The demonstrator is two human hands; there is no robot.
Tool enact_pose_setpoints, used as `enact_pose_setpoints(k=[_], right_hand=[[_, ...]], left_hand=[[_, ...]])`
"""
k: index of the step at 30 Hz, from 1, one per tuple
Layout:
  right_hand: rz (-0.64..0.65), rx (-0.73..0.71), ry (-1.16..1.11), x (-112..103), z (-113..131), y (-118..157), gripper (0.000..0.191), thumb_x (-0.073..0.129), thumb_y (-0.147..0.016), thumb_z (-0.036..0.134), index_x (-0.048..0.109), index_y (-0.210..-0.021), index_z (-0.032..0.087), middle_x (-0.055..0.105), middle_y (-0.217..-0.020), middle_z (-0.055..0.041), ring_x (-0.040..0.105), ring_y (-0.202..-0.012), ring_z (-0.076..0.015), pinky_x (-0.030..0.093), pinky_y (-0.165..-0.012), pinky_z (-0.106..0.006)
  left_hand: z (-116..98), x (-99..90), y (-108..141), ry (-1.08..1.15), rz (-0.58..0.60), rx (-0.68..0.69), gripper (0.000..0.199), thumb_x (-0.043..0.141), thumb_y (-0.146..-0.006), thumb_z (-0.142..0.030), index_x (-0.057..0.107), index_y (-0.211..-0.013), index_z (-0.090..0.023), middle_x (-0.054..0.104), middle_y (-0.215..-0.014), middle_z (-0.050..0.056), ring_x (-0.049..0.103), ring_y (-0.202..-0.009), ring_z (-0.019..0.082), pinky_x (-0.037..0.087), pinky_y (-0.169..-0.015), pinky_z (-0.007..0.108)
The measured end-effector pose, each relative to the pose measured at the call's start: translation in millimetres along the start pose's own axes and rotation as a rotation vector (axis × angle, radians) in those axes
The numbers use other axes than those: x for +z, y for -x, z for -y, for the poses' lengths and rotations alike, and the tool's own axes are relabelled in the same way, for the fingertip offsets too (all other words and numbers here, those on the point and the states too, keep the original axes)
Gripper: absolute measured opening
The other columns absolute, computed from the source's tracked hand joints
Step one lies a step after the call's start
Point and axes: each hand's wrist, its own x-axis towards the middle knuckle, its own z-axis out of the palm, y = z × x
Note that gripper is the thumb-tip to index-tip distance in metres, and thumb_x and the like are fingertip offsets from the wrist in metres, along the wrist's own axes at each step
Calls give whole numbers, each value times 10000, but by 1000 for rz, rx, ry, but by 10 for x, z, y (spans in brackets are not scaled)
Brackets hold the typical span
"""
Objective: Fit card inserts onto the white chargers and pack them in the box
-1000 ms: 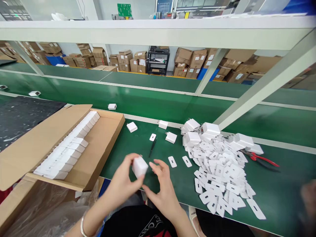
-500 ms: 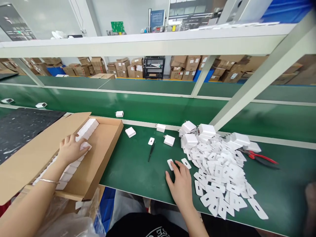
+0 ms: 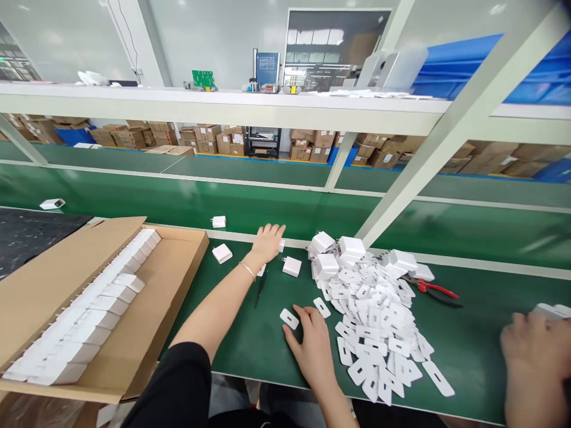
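Observation:
My left hand [image 3: 266,242] reaches across to the bench's back edge, fingers stretched out over a small white charger [image 3: 282,245] that it partly hides. Under its wrist a white slotted plate [image 3: 262,270] peeks out near black tweezers [image 3: 262,286]. My right hand [image 3: 311,339] rests low on the green bench, thumb and forefinger apart around the end of another white slotted plate [image 3: 289,319]. Just beyond its fingers lies one more slotted plate [image 3: 322,307]. White chargers [image 3: 291,267] with metal prongs are scattered nearby. At left, an open cardboard box [image 3: 178,309] holds rows of white chargers [image 3: 96,315].
A heap of white slotted plates [image 3: 379,321] spreads to the right, with several chargers behind it. Red-handled pliers [image 3: 435,291] lie beside the heap. Another person's hand [image 3: 533,351] holds white pieces at far right. A slanted frame post [image 3: 410,166] rises behind.
My left hand has left the box's charger rows and moved right to the charger at the bench's back edge. Another person's hand has come further into view at right. The view has shifted.

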Motion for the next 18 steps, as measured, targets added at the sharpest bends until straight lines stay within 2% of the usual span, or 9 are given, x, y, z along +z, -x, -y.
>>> enact_pose_setpoints(k=[3,6,8,11,13,15,18], right_hand=[[59,7,-21,-22,9,-12,195,606,-1026,309,636,-1209,250,605,-1129,-99,633,-1035,-292,537,-883,-467],[106,17,-74,-48,17,-26,107,558,-1026,224,643,-1090,238,624,-1121,-89,646,-1018,-273,525,-857,-437],[109,23,-102,-55,16,-29,107,536,-1019,203,639,-1033,230,636,-1111,-86,656,-1007,-267,520,-844,-422],[89,36,-106,-47,16,-25,143,544,-1036,275,646,-1129,237,644,-1127,-92,661,-1013,-273,519,-828,-413],[82,42,-100,-38,22,-26,203,532,-1063,354,647,-1189,244,647,-1116,-93,660,-1000,-272,515,-812,-407],[81,43,-100,-32,32,-36,252,499,-1086,417,664,-1158,241,651,-1079,-92,658,-975,-268,505,-794,-400],[79,63,-124,-36,40,-63,344,434,-1111,447,686,-1052,222,660,-1013,-90,652,-900,-252,487,-758,-390]], left_hand=[[-103,71,-141,111,43,-15,242,680,-884,-105,660,-1125,-127,696,-1120,128,626,-1158,303,457,-1047,482],[-72,-39,59,249,3,11,166,626,-916,-94,628,-1072,-150,697,-1121,130,643,-1136,298,502,-998,457],[-69,-165,340,342,-31,64,211,593,-946,-112,591,-1144,-185,680,-1254,140,630,-1210,280,520,-1002,412],[-168,-341,875,580,-66,147,245,553,-997,-153,536,-1229,-229,625,-1423,129,617,-1309,237,534,-1039,375],[-286,-412,1235,833,-78,184,237,552,-1013,-167,537,-1237,-242,620,-1443,134,613,-1343,241,533,-1065,401],[-409,-440,1551,1026,-76,201,234,559,-1023,-173,551,-1243,-254,633,-1427,136,609,-1359,251,532,-1080,433],[-555,-427,1904,1138,-74,219,267,542,-1040,-156,545,-1277,-280,639,-1417,131,592,-1387,251,529,-1101,464]])
